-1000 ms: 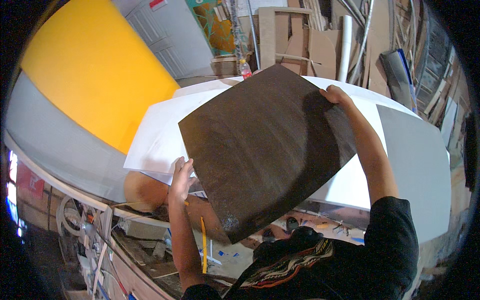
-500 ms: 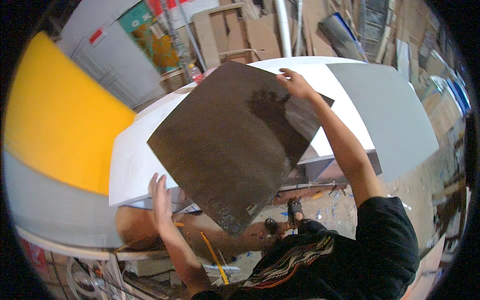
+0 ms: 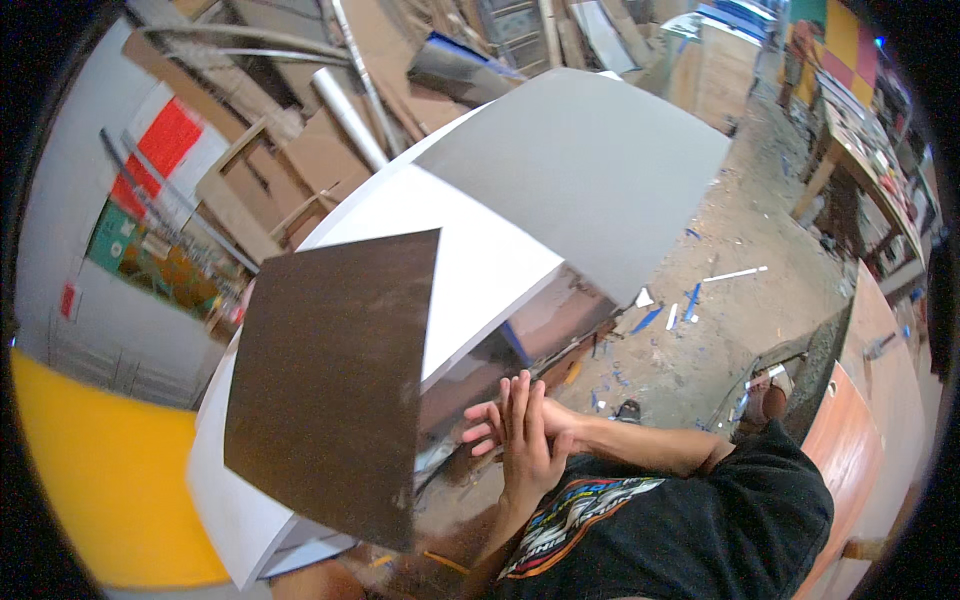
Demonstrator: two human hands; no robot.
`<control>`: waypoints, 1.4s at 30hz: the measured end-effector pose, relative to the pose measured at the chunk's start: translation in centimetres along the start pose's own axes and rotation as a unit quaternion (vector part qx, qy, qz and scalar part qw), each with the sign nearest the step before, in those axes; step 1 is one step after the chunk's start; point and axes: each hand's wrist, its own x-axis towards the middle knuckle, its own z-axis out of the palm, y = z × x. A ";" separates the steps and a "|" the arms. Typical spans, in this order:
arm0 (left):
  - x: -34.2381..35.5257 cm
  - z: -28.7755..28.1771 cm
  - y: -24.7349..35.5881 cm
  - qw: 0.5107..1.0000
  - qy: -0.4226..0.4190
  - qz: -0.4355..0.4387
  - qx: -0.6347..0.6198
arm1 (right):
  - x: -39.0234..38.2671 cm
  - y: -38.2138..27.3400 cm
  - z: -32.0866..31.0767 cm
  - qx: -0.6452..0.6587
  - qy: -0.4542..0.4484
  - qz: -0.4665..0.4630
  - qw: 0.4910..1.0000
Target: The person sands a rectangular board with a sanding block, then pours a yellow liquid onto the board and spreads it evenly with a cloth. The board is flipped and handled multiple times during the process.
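A dark brown square sheet (image 3: 335, 370) lies askew over the left part of a white work surface (image 3: 470, 250), its near corner jutting past the edge. To the right of that corner, in front of my body, my hands are pressed together palm to palm. My left hand (image 3: 533, 440) is nearer the camera with its fingers stretched upward. Partly hidden behind it is my right hand (image 3: 484, 424), its fingers extended and pointing left. Neither hand holds anything or touches the sheet.
A grey sheet (image 3: 590, 170) covers the far right of the surface. A yellow panel (image 3: 100, 480) stands at the left. Boards and a white tube (image 3: 350, 118) lean behind. Scraps (image 3: 692, 302) litter the floor. Far right, a person (image 3: 803, 60) stands by a wooden table (image 3: 870, 155).
My right hand has come off the sheet's far side, my left hand has left the near edge, and both have met before my body. The view has swung to the right.
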 end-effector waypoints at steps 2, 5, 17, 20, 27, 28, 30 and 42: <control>0.8 4.9 -0.6 0.996 0.014 0.086 0.007 | -3.3 -2.8 -1.1 0.091 0.023 -0.045 0.995; 2.9 9.9 -0.3 0.976 0.003 0.190 0.102 | -11.1 -11.2 0.4 -0.002 0.098 -0.146 0.984; 19.6 12.2 13.2 0.882 -0.432 0.105 -0.153 | -19.0 -24.9 -22.1 -0.050 0.533 -0.271 0.800; 25.3 11.3 14.9 0.907 -0.388 0.110 -0.120 | -18.8 -27.5 -25.6 -0.147 0.514 -0.272 0.800; 40.3 13.6 10.8 0.926 -0.346 0.144 -0.042 | -28.0 -42.0 -35.1 -0.090 0.478 -0.336 0.807; 42.3 14.6 9.4 0.931 -0.340 0.125 -0.038 | -31.0 -43.4 -35.4 -0.031 0.441 -0.385 0.811; 48.0 17.6 7.3 0.948 -0.299 0.106 -0.040 | -36.3 -46.9 -34.6 -0.102 0.458 -0.419 0.777; 73.3 36.1 3.7 0.882 -0.372 -0.219 -0.191 | -55.3 -46.5 -25.7 -0.186 0.616 -0.520 0.562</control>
